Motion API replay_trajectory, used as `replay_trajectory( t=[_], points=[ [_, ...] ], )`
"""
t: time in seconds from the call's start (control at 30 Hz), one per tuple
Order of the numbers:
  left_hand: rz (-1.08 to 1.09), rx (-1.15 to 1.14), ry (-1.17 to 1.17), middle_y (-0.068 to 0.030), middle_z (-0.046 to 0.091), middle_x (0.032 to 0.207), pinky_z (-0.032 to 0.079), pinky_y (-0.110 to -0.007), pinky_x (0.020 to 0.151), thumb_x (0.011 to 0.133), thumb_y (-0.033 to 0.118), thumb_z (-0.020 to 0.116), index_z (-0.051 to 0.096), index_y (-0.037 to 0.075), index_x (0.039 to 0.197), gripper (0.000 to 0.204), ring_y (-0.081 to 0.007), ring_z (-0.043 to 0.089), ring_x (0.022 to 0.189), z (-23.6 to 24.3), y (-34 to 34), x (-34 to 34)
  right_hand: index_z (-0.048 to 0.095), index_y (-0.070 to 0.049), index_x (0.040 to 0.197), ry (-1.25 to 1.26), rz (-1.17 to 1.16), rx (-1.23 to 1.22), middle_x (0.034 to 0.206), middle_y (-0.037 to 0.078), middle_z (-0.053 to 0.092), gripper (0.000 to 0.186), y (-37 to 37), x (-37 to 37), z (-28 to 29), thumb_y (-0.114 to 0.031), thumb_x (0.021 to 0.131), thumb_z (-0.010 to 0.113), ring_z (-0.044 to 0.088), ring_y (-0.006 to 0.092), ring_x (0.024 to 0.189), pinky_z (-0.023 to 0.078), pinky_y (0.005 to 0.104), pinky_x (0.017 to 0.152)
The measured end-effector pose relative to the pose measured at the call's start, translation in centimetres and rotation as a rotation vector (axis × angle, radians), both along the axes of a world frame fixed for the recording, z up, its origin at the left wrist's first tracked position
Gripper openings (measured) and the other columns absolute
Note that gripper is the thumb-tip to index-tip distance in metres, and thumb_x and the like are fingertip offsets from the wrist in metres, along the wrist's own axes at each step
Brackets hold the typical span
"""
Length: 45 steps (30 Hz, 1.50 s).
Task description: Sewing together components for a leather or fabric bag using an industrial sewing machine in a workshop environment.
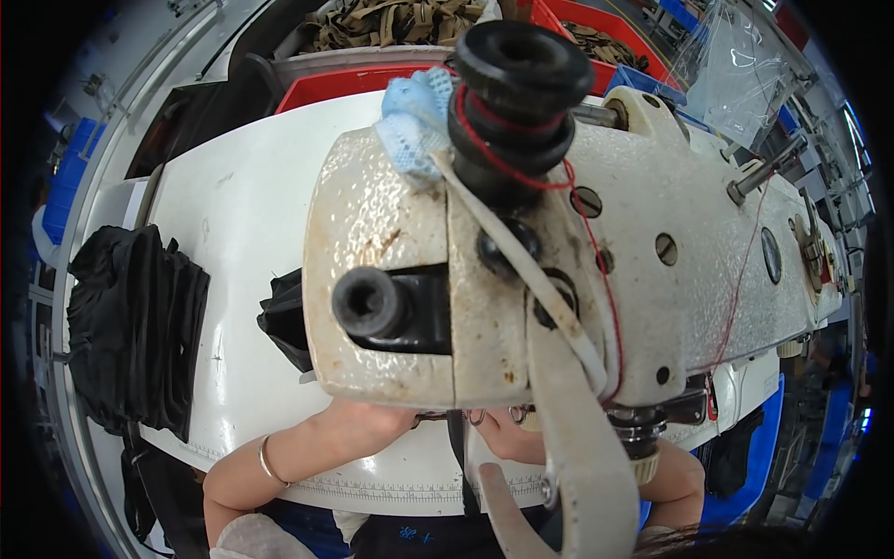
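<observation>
A white sewing machine head (pixel 391 224) with a black knob, red thread and a white lever fills the middle of the view. Under its front edge is my left hand (pixel 372 424), a metal bangle on the wrist, its fingers hidden by the machine. My right hand (pixel 503 433) is also under the head, beside small metal parts; its fingers are mostly hidden, so I cannot tell what either hand holds. A narrow black strap (pixel 462 475) hangs down between my hands over the white table (pixel 233 373). Black fabric (pixel 284 321) shows just left of the machine.
A stack of folded black fabric (pixel 130 335) lies at the left. A blue-and-white cloth (pixel 410 121) is tucked on the machine. Behind are bins of tan strips (pixel 391 23), red crates (pixel 326 88) and clear plastic (pixel 726 74). A blue bin (pixel 759 466) sits at lower right.
</observation>
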<state>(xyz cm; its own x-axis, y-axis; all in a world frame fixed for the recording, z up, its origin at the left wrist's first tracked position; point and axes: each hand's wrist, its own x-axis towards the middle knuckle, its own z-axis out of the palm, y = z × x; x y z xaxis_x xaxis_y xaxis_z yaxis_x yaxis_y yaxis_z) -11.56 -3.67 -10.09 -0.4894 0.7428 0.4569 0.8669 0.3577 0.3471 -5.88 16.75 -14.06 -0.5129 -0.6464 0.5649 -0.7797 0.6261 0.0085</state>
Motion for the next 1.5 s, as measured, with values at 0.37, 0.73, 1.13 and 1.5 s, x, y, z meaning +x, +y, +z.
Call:
replay_trajectory(
  t=[0.37,0.73,1.13,1.5],
  points=[
    [-0.031,-0.055,-0.051,-0.0142,0.064,0.094,0.05,-0.041,0.078,0.061,-0.001,0.064,0.067,0.001,0.095,0.034,-0.0299,0.063,0.088,-0.9,-0.1,-0.1,0.06,0.006,0.08,0.02,0.009,-0.048,0.076,0.02,0.058,0.027,-0.2,0.0,-2.2,-0.015,0.063,0.059,0.051,0.0347,0.074,0.045,0.0483,0.074],
    [-0.009,-0.056,-0.055,-0.0145,0.063,0.094,0.05,-0.043,0.079,0.06,-0.002,0.062,0.066,0.0,0.096,0.036,-0.0315,0.062,0.088,-0.8,0.2,-0.1,0.059,0.01,0.101,0.278,0.026,0.612,0.093,0.011,0.058,0.026,1.4,0.4,2.5,-0.005,0.083,0.047,0.054,0.0224,0.088,0.046,0.0328,0.085],
    [-0.03,0.016,-0.072,-0.0141,0.065,0.093,0.051,-0.041,0.078,0.061,-0.001,0.064,0.068,0.0,0.092,0.032,-0.0307,0.063,0.088,-0.8,0.2,0.3,0.059,0.012,0.101,-0.143,0.094,0.292,0.091,0.006,0.055,0.029,1.6,1.0,1.6,-0.003,0.077,0.053,0.048,0.0156,0.079,0.046,0.0273,0.081],
    [0.04,-0.227,0.02,-0.0149,0.062,0.095,0.051,-0.041,0.076,0.061,0.004,0.062,0.066,-0.003,0.092,0.032,-0.0301,0.061,0.089,1.8,1.0,1.6,0.064,0.004,0.102,0.041,-0.007,0.519,0.091,0.004,0.056,0.033,1.0,0.7,3.3,-0.008,0.073,0.056,0.049,0.0142,0.078,0.048,0.0313,0.075]
  ],
)
